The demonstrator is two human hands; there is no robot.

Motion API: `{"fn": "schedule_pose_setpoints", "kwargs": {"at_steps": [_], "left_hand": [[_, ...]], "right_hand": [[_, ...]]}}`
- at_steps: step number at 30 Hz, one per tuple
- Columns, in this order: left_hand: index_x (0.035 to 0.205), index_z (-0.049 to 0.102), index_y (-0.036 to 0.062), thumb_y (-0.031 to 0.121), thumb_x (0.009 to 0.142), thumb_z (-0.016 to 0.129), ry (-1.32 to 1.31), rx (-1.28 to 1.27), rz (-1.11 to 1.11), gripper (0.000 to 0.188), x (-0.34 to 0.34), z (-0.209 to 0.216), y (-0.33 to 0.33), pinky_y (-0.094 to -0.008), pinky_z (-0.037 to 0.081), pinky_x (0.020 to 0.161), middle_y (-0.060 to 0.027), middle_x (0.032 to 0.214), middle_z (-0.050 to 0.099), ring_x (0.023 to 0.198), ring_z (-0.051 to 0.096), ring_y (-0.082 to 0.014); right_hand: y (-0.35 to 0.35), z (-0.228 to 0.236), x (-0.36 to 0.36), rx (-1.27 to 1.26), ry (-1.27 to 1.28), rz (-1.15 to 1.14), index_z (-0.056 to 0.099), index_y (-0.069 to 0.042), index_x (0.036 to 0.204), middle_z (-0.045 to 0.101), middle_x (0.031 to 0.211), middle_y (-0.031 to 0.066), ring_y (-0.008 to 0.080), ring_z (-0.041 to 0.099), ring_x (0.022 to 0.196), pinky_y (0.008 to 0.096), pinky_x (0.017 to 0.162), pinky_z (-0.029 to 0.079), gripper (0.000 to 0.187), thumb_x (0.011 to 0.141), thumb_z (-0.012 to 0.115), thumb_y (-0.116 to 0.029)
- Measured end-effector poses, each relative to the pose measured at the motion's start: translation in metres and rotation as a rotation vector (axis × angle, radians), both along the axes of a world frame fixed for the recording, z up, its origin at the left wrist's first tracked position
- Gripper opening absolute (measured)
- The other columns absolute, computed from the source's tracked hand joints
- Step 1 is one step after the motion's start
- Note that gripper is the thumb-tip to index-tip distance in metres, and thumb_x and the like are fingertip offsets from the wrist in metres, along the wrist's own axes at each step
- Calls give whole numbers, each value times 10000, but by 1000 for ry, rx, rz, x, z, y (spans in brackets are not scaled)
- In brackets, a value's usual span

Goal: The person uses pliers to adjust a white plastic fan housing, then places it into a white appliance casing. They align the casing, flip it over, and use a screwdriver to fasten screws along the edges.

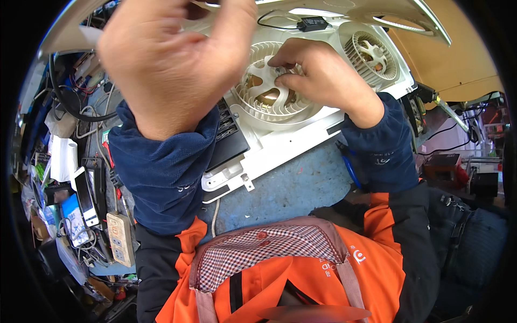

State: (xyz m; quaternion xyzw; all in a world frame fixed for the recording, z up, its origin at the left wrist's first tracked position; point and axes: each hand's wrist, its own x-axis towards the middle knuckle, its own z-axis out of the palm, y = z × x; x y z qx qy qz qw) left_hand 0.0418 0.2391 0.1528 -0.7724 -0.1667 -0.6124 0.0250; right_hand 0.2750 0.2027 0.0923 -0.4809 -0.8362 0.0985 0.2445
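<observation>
- The worn blue desk (291, 180) carries the whole job in front of me.
- The long white plastic appliance housing with two round bays (274, 157) lies on it, opened up so its insides show; I judge that the opening is done and the work is now at the fans.
- The near cream-white plastic fan wheel with curved spokes (281, 98) sits in the nearer bay: thin upright blades around its rim, copper-brown metal showing behind the spokes. It is in its bay, so its removal or fixing looks unfinished to me.
- The far cream-white plastic fan wheel (372, 52) sits in the other bay, untouched.
- My left hand (180, 59) is raised and blurred close to the view, its fingertips cut off; I cannot tell whether it holds anything.
- My right hand (323, 78) is over the near wheel, thumb and forefinger fingers narrow at the hub; whether they grip a small fastener there, I cannot tell.
- The small black rectangular box with a cable (313, 24) lies beyond that wheel.
</observation>
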Motion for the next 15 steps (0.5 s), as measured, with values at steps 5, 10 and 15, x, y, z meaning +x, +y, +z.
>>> {"fn": "schedule_pose_setpoints", "kwargs": {"at_steps": [5, 10, 15], "left_hand": [[1036, 776, 44, 125, 869, 747, 471, -308, -52, 188, 9, -15, -1, -453, 581, 786, -200, 952, 745, 881, 731, -398], [1224, 748, 46, 170, 885, 821, 953, -387, 105, 368, 15, -38, 20, -420, 577, 889, -177, 1169, 753, 1037, 730, -358], [886, 804, 76, 267, 854, 852, 1004, -676, -235, 199, 26, -49, 56, -419, 558, 674, -147, 820, 754, 720, 729, -272]], "right_hand": [[0, -4, 2, -90, 133, -77, 776, 11, 1132, 760, 1014, 187, 344, 735, 939, 407, 852, 584, 358, 819, 837, -152], [2, -10, 9, -107, 179, -126, 783, -12, 1117, 772, 985, 194, 355, 744, 919, 422, 827, 588, 385, 805, 870, -221], [1, -32, 11, 403, 93, -148, 796, -53, 1094, 796, 976, 137, 287, 756, 903, 385, 828, 600, 283, 874, 836, -226]]}}
